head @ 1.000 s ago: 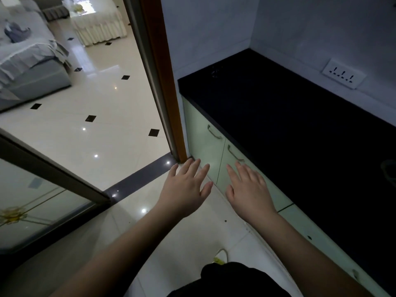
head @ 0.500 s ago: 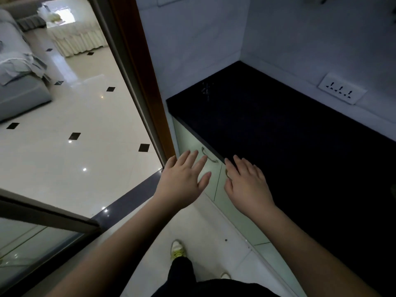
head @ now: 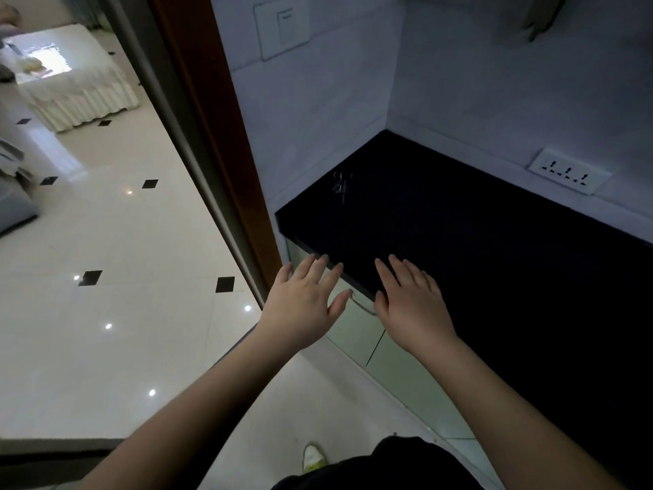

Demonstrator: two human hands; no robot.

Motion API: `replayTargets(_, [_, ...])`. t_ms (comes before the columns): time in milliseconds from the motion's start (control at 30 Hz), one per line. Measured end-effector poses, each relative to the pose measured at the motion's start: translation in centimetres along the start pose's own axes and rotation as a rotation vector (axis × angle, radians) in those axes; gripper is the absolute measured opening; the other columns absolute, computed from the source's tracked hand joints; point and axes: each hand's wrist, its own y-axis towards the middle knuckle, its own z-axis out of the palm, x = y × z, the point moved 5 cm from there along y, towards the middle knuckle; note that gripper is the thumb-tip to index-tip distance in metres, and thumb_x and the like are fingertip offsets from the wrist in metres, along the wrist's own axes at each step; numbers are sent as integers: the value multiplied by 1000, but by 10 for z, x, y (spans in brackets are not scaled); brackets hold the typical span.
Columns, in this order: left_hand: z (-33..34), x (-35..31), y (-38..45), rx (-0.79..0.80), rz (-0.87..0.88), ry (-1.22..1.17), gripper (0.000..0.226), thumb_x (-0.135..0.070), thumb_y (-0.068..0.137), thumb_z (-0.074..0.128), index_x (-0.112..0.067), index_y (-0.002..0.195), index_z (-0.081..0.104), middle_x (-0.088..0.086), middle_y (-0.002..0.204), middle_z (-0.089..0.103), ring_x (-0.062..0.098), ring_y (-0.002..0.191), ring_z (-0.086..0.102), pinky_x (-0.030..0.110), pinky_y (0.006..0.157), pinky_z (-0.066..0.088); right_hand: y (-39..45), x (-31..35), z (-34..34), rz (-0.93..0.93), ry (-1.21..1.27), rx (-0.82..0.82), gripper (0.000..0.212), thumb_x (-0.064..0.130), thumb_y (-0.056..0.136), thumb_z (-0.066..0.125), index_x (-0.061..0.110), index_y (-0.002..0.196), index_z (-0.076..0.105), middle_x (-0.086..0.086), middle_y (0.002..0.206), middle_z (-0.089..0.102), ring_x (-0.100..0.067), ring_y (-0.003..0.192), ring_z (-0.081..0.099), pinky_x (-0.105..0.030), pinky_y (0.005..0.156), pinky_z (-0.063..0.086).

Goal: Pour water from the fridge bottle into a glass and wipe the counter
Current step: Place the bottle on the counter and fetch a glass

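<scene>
A black counter point(head: 477, 249) fills the right half of the head view, running into a white-tiled corner. My left hand point(head: 304, 302) is held out flat, fingers spread, in front of the counter's near left corner and holds nothing. My right hand point(head: 411, 302) is stretched out beside it over the counter's front edge, fingers straight, also with nothing in it. Neither hand clearly touches the counter. No bottle, glass or cloth is in view.
Pale green cabinet doors point(head: 357, 330) with a metal handle point(head: 362, 305) sit under the counter. A wooden door frame point(head: 212, 136) stands to the left, opening onto a glossy tiled floor point(head: 106, 277). A wall socket point(head: 569, 173) and a light switch point(head: 282, 28) are on the walls.
The view has tilted up and moved closer to the counter. Both hands have stayed flat and spread, and now reach the counter's front edge instead of the cabinet doors.
</scene>
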Motion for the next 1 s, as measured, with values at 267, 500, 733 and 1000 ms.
replayTargets(267, [8,25,65,10,53,-17,80,-64,86,-8,-32,155,16,-2,163,18,19,151,9,45,120,11,49,-5,2,18,-44,-15,59,42,101,20,26,156,5,0,163,6,-19,150,3,-38,120,4])
replayTargets(500, [15,39,145,6,75,74,73,-60,93,2,-27,152,29,3,158,32,23,148,24,46,117,22,121,-24,3,7,-15,-31,59,40,102,27,25,155,8,-1,163,9,-20,150,6,-40,120,6])
replayTargets(733, [20,52,193,-54,69,93,63,-52,97,20,-18,143,49,8,146,50,27,137,44,45,107,39,184,-36,1,-36,-64,-28,59,40,98,23,25,155,16,-3,161,19,-23,148,17,-43,120,10])
replayTargets(1000, [44,72,243,49,93,88,62,-51,101,20,-19,154,24,8,161,25,25,148,21,42,118,20,236,-36,9,-12,-31,-34,58,36,97,35,20,152,28,-8,157,29,-26,143,29,-43,115,25])
